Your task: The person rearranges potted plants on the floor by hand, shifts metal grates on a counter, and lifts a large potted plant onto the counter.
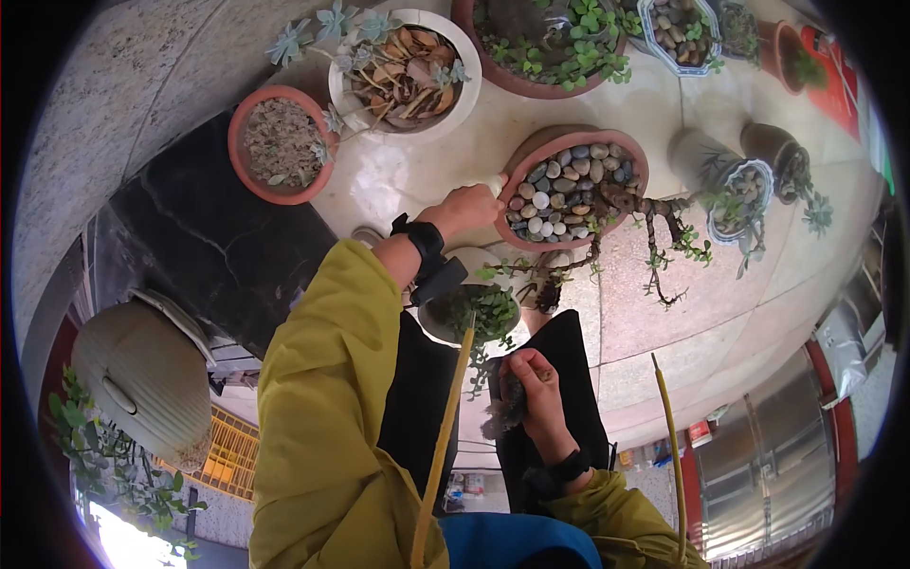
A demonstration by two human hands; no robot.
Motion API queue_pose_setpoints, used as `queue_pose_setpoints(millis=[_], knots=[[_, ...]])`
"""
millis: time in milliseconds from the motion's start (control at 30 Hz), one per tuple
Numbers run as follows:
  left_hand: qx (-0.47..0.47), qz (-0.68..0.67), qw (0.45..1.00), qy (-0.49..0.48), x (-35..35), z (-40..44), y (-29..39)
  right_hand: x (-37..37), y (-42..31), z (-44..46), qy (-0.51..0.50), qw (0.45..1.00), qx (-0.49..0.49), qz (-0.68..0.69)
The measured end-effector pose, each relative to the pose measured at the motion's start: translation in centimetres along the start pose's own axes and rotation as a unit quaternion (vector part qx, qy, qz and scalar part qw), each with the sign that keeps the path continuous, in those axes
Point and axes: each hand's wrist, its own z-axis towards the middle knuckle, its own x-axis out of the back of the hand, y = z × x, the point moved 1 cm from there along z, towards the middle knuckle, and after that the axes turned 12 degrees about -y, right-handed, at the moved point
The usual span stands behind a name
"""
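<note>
My left hand (464,211) reaches forward with its fingers closed at the near-left rim of an oval terracotta pot (502,226). A small pale piece (496,183) shows at the fingertips, against the rim; its kind is unclear. Rounded pebbles (559,190) cover the pot's top, and a bent woody plant (654,213) leans out over its right side. Lower down, near my lap, my right hand (540,394) is closed around a dark grey, ragged clump (505,403). What the clump is made of cannot be made out.
Between my arms stands a pot with a trailing green plant (488,313). Behind are a terracotta pot of dry soil (282,147), a white pot of succulents (464,104) and a large leafy pot (540,90). Tall planters (701,156) stand right; a ribbed pot (142,375) is left.
</note>
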Motion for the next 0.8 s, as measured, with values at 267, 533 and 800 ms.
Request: queue_pose_setpoints(millis=[267, 533, 800], knots=[[-0.049, 0.041, 0.998, -0.011, -3.0, 3.6, -1.6, -1.1, 1.1, 2.4, 0.001, 1.0, 0.006, 0.003], [-0.113, 0.063, 0.99, -0.061, -7.7, 7.3, -6.3, -1.4, 0.6, 2.6, 0.003, 1.0, 0.011, 0.015], [0.07, 0.061, 0.996, -0.008, -5.1, 4.3, 0.9, -0.7, 1.3, 2.5, -0.012, 0.999, 0.046, 0.02]])
